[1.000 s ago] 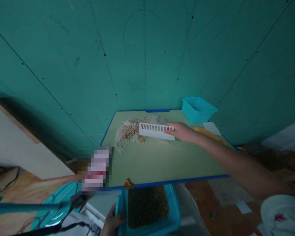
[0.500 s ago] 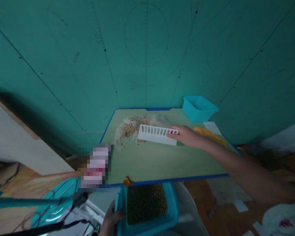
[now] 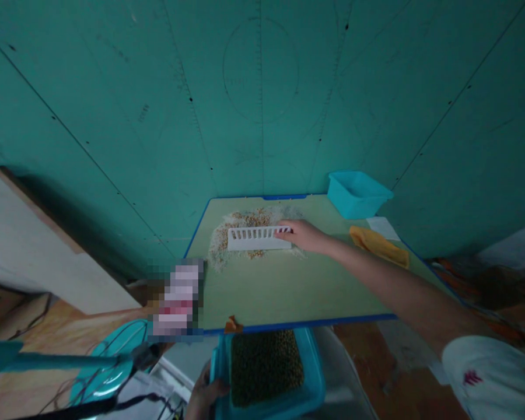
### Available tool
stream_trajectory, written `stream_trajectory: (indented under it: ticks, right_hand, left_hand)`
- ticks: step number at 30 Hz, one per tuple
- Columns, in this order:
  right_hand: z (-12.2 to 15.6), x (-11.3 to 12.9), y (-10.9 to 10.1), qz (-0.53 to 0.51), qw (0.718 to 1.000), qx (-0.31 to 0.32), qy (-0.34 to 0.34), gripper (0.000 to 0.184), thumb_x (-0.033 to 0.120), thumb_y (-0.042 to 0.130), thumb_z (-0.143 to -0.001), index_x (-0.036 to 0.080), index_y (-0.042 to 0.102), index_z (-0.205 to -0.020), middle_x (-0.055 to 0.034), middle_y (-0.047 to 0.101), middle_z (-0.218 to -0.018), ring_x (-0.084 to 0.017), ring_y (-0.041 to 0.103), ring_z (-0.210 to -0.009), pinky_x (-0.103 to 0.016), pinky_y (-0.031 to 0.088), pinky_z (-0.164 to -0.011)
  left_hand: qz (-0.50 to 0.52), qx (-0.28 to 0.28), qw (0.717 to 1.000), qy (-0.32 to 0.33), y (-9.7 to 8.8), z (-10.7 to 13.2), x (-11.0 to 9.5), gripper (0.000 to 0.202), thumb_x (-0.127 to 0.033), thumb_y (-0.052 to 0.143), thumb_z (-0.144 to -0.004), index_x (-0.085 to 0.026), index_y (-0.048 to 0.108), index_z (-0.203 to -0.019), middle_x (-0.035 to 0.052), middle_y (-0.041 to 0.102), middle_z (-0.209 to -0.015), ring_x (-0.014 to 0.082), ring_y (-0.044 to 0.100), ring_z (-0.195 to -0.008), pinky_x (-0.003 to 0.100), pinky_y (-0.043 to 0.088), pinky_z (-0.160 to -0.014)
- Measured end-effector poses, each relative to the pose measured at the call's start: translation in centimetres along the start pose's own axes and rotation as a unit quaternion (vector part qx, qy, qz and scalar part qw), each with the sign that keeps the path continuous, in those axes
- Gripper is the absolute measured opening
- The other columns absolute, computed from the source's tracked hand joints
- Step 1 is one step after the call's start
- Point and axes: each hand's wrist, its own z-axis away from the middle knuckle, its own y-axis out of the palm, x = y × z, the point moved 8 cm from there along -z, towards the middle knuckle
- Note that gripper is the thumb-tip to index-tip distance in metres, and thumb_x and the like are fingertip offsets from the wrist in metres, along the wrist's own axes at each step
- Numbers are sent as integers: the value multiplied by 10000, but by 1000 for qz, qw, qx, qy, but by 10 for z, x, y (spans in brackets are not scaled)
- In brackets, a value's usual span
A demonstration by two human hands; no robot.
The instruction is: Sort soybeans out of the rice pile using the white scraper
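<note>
My right hand (image 3: 301, 235) reaches out over the green board (image 3: 280, 286) and grips the right end of a white slotted scraper (image 3: 254, 238). The scraper stands on edge in a scattered pile of brown beans and white grains (image 3: 240, 224) at the board's far side. My left hand (image 3: 203, 396) is closed on the left rim of a blue tub (image 3: 266, 373) filled with dark green beans, held just below the board's near edge.
An empty blue tub (image 3: 356, 192) sits at the board's far right corner, with a white paper (image 3: 380, 227) and an orange cloth (image 3: 378, 245) beside it. A teal wall rises behind. A teal fan (image 3: 109, 364) and cables lie at lower left.
My right hand has shifted the scraper left and a little farther away, into the middle of the grain pile. The left hand and bean tub stay put.
</note>
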Motion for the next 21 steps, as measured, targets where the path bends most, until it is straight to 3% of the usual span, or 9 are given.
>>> stream_trajectory:
  ticks: [6,11,16,21]
  right_hand:
    - [-1,-1,5,33,999,16,6,190,294,522,-831,140,618,-886,-3,572,-647,-97,453,-539,-212,272,-475]
    - [12,9,3,28,999,41,-2,174,307,539,-819,153,614,-847,0,575,-648,-105,471,-563,-212,291,-492]
    - [21,16,-2,25,999,41,-1,150,279,542,-814,146,610,-826,4,558,-641,-104,471,-569,-211,305,-504]
    - [32,17,5,25,998,61,17,168,296,534,-819,145,606,-828,11,542,-608,-103,460,-545,-209,294,-490]
  left_hand:
    - [-19,0,1000,-11,-7,-19,6,208,-28,608,-316,-199,579,-432,-68,494,-306,160,477,-388,285,413,-403]
    - [9,9,999,-36,-5,-13,19,217,-127,644,-365,-190,651,-573,-24,580,-411,232,571,-460,339,455,-438]
    - [49,38,996,-67,7,-9,24,316,-116,638,-383,-175,677,-690,8,651,-493,274,632,-528,362,487,-480]
    - [68,54,993,-75,15,-2,20,291,-90,628,-393,-174,672,-669,10,656,-473,283,641,-523,363,497,-473]
